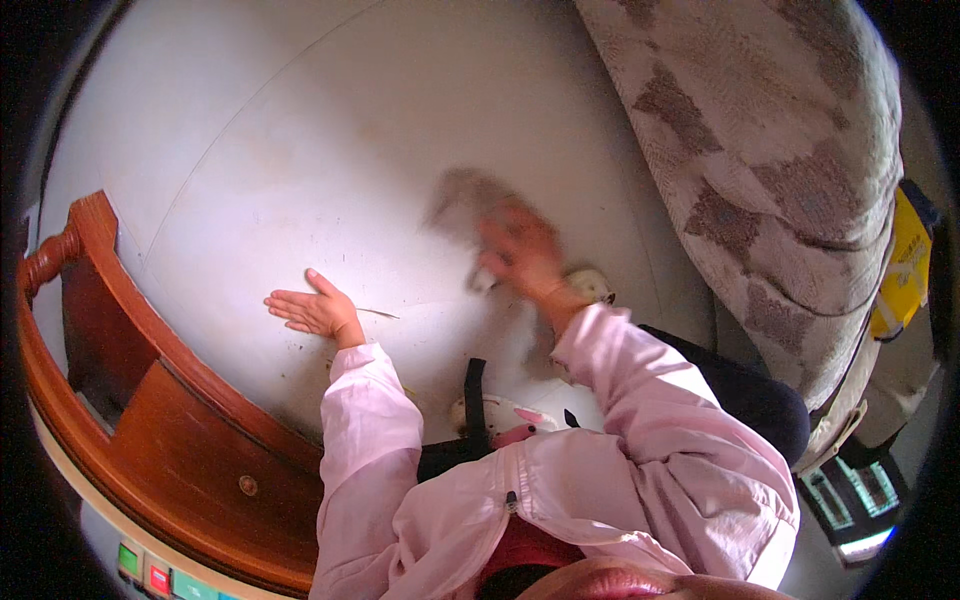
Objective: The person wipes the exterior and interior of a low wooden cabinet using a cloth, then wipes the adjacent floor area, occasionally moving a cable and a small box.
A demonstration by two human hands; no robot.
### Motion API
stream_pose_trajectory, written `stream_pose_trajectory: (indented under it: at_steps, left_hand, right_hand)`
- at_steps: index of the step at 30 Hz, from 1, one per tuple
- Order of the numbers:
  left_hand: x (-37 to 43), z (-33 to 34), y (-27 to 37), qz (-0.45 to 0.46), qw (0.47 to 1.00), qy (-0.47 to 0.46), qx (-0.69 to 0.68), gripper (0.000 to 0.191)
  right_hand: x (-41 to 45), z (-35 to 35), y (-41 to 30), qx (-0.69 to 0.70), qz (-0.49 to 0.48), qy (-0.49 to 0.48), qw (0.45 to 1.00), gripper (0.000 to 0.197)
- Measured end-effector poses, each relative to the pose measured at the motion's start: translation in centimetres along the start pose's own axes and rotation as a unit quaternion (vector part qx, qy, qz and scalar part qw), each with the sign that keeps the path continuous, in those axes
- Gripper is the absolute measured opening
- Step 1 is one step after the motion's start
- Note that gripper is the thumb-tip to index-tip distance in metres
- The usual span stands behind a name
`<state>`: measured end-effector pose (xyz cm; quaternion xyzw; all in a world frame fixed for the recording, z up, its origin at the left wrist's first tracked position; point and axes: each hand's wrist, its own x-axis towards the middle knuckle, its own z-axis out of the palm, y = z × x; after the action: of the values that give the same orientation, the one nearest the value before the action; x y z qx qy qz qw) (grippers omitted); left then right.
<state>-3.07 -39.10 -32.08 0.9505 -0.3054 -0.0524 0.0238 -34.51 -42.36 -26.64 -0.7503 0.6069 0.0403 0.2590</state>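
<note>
My left hand is spread flat, palm towards the pale floor, with nothing in it. A thin straw-like strip lies by its wrist. Farther right, my right hand is blurred by motion over the floor. A blurred greyish-brown thing, perhaps a cloth, shows at its fingertips; whether the fingers grip it cannot be told. Dark specks are scattered on the floor below my left hand.
On the left stands a reddish-brown wooden furniture piece with a turned post. A patterned fabric cover drapes at the right, with a yellow bag-like item beyond. Light-coloured footwear shows beside my right wrist, and more in front of my body.
</note>
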Motion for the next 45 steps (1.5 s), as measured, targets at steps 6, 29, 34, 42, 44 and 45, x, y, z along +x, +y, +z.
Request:
stream_pose_trajectory:
  at_steps: [6,29,34,42,44,45]
  left_hand:
    - [-0.2,-0.4,0.8,-0.007,1.000,-0.007,-0.013,0.084]
    - [-10.6,-3.5,-19.5,-0.058,0.968,0.039,-0.241,0.054]
    - [-15.9,-3.0,-21.8,-0.095,0.975,0.041,-0.199,0.053]
    - [-19.0,-6.0,-21.8,-0.204,0.961,0.020,-0.188,0.055]
    - [-20.0,-6.0,-22.3,-0.219,0.956,0.011,-0.195,0.055]
    - [-20.4,-5.8,-22.6,-0.232,0.952,-0.003,-0.200,0.055]
  right_hand:
    - [10.0,-6.3,11.8,-0.085,0.156,0.262,0.948,0.058]
    - [21.5,-0.7,-12.4,-0.101,-0.221,0.230,0.942,0.053]
    - [21.8,3.6,-20.4,-0.132,-0.366,0.199,0.899,0.047]
    - [-1.5,11.2,-15.8,0.062,-0.569,-0.066,0.817,0.031]
    - [-3.6,11.3,-16.5,0.114,-0.515,-0.191,0.828,0.024]
    - [-3.9,11.4,-16.9,0.143,-0.472,-0.251,0.833,0.026]
